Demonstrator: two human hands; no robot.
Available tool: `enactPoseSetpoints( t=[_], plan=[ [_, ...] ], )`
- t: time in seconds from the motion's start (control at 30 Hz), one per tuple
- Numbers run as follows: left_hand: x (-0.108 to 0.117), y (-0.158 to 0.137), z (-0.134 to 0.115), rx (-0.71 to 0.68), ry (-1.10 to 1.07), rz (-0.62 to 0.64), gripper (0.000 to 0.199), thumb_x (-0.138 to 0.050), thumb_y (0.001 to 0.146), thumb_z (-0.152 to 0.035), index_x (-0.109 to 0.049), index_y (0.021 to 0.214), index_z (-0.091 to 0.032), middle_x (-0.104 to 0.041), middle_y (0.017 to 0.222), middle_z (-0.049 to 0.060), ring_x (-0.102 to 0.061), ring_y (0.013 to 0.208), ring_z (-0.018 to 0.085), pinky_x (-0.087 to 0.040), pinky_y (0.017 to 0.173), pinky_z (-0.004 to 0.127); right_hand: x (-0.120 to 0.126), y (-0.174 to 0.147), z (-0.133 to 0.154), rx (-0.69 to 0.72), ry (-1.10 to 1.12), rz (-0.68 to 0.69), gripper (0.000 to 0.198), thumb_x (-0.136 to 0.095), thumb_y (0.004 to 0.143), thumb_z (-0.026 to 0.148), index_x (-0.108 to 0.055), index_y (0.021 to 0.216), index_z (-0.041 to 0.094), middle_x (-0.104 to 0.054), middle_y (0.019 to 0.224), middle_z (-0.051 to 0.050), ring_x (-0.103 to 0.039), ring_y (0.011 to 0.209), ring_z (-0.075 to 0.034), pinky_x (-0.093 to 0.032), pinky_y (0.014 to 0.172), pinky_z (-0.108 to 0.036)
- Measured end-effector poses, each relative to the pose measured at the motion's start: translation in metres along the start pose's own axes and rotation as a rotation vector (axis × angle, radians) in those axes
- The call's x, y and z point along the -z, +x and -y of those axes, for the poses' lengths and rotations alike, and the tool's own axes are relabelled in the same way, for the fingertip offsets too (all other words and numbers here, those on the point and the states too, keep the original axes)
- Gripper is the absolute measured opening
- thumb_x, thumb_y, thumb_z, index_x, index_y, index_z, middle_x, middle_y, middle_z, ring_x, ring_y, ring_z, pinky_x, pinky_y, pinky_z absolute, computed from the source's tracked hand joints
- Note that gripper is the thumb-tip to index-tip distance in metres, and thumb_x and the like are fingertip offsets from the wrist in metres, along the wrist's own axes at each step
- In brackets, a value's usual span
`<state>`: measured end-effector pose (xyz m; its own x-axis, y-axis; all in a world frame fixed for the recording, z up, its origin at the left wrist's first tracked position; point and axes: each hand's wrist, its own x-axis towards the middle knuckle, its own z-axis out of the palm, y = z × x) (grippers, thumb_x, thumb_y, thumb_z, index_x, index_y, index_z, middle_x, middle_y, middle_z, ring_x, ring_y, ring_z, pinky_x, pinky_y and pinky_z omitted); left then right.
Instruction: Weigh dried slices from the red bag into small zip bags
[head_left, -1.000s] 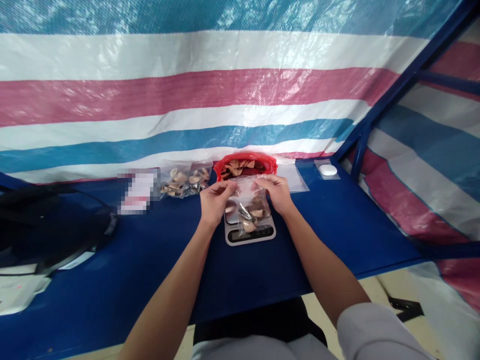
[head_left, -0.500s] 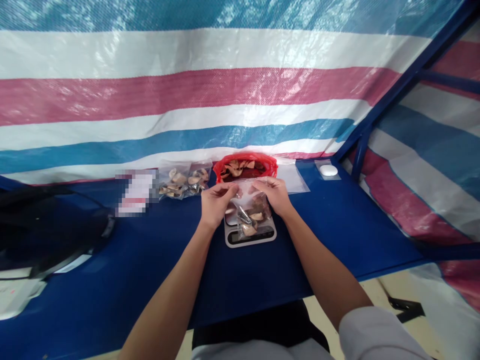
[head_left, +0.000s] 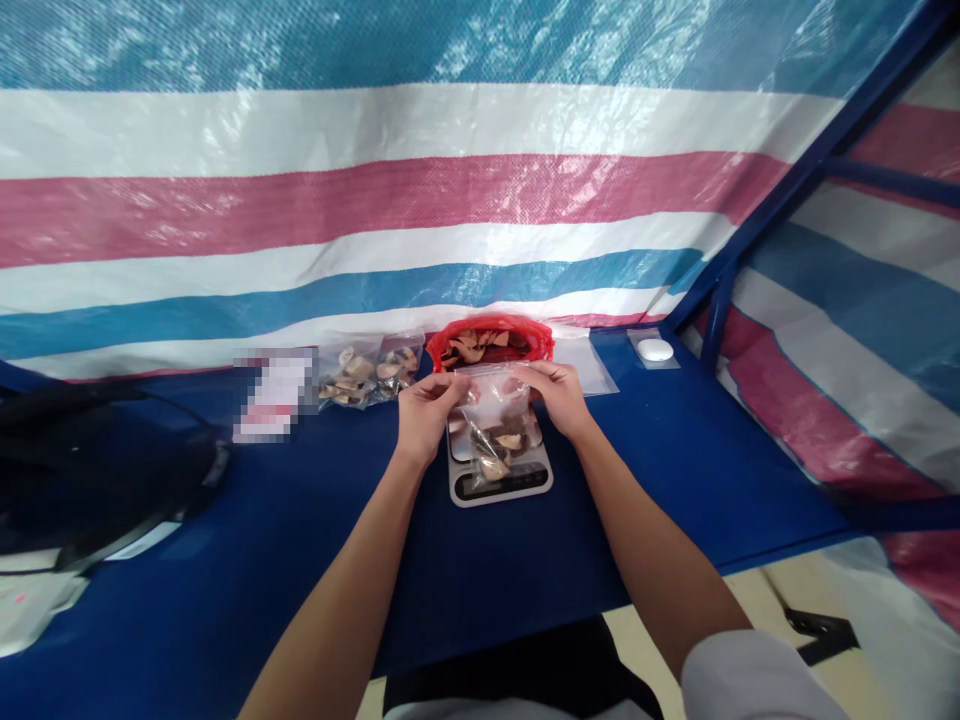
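Both hands pinch the top edge of a clear zip bag [head_left: 496, 412] that hangs over a digital kitchen scale [head_left: 536, 484]. My left hand [head_left: 426, 415] grips the bag's upper left corner, and my right hand [head_left: 556, 398] grips its upper right part. Several brownish and pale dried pieces [head_left: 498, 455] lie in the bottom of the bag. Whether the bag rests on the scale cannot be made out. Just behind stands an open red plastic bag [head_left: 541, 340] holding more dried brown pieces [head_left: 484, 345].
Two filled clear bags [head_left: 367, 372] lie left of the red bag, beside a blurred-out paper [head_left: 277, 393]. Flat clear bags [head_left: 592, 366] and a small white object [head_left: 655, 350] are at right. A black bag [head_left: 97, 460] occupies the left of the blue table [head_left: 315, 560]. Striped sheeting [head_left: 375, 200] rises behind.
The view has tilted slightly, so the table appears a little lower. Both hands keep hold of the zip bag, which seems a bit straighter along its top edge.
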<state>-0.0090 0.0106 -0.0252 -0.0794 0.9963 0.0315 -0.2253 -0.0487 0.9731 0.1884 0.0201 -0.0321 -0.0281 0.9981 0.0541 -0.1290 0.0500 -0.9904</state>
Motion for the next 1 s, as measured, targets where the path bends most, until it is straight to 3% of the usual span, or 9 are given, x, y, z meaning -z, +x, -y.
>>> enactPoseSetpoints(
  t=[0.2,0.4,0.7,1.0],
  plan=[
    [0.002,0.003,0.002,0.019,0.006,-0.033,0.031,-0.089,0.062,-0.043,-0.077,0.074,-0.017,-0.074,0.066,0.003,-0.061,0.052,0.014,-0.041,0.040,0.021,0.004,0.002,-0.004,0.009,-0.011,-0.012,0.032,-0.080,0.073,0.052,-0.081,0.074,0.021,-0.078,0.076,-0.005,-0.064,0.056,-0.018,-0.046,0.043,-0.026],
    [0.004,0.002,0.001,-0.067,-0.003,0.001,0.023,-0.087,0.066,-0.038,-0.075,0.070,-0.018,-0.072,0.066,0.000,-0.060,0.055,0.012,-0.050,0.052,0.023,0.000,-0.001,0.001,0.056,-0.070,-0.012,0.031,-0.076,0.078,0.050,-0.082,0.076,0.020,-0.078,0.076,-0.004,-0.062,0.056,-0.016,-0.046,0.046,-0.025],
    [0.012,0.008,0.005,-0.140,0.025,0.008,0.025,-0.088,0.067,-0.038,-0.077,0.071,-0.017,-0.075,0.068,0.002,-0.065,0.060,0.013,-0.053,0.062,0.024,0.002,0.002,-0.001,-0.006,0.063,-0.015,0.033,-0.082,0.071,0.051,-0.081,0.079,0.019,-0.079,0.078,-0.005,-0.069,0.061,-0.019,-0.054,0.052,-0.027],
    [-0.007,0.008,-0.012,-0.116,0.119,0.033,0.032,-0.089,0.065,-0.043,-0.079,0.076,-0.015,-0.077,0.069,0.005,-0.071,0.064,0.020,-0.058,0.066,0.030,-0.002,0.002,0.000,0.046,0.099,-0.086,0.032,-0.086,0.066,0.050,-0.082,0.075,0.020,-0.078,0.073,-0.003,-0.072,0.066,-0.020,-0.061,0.067,-0.034]
  ],
)
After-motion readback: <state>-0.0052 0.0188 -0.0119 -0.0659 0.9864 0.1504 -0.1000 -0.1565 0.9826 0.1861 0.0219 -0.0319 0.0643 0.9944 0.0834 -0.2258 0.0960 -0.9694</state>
